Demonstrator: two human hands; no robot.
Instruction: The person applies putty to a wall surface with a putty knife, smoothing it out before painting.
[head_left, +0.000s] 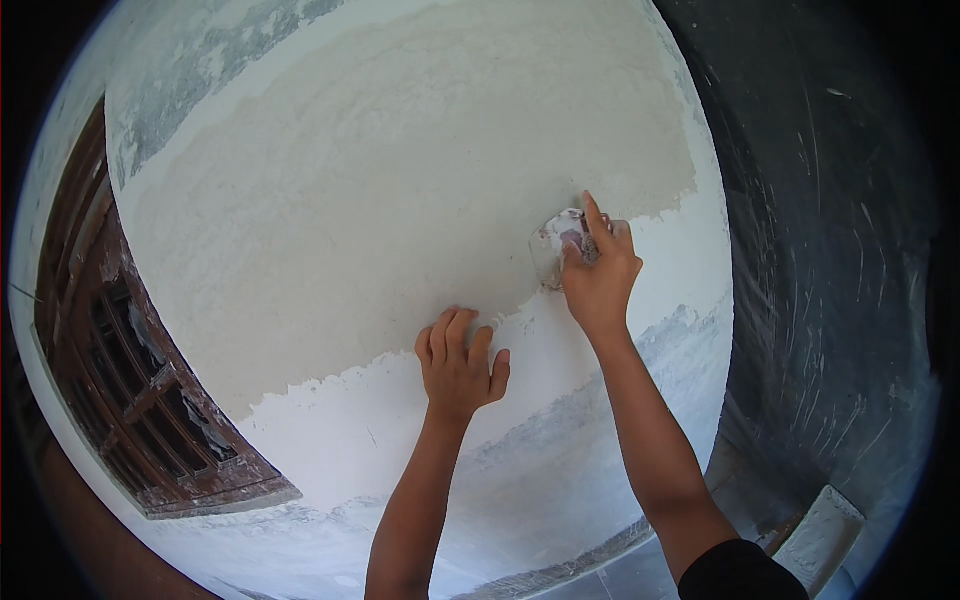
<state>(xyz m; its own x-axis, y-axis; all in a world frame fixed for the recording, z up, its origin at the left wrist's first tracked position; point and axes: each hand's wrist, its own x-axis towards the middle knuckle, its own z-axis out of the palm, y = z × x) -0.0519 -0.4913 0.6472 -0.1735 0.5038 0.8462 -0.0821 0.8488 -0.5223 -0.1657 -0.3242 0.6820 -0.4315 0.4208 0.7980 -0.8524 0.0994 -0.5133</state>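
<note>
My right hand (603,275) grips a small see-through piece, smeared with white and reddish-brown, and holds it against the wall. Its exact kind is hard to make out; the clear piece (546,245) shows to the left of my fingers, and my index finger points upward along it. Lower and to the left, my left hand (458,365) has its fingers apart and slightly bent, holding nothing, with the fingertips at or close to the wall. The wall (420,180) carries a greyish-beige coat above a ragged edge, and a whiter coat (340,430) below it.
A brown wooden window frame with bars (160,400) is set into the wall at the left. Along the right stands a dark, scratched surface (820,250). A white-smeared, trough-like container (820,540) sits at the lower right, near the tiled floor (620,575).
</note>
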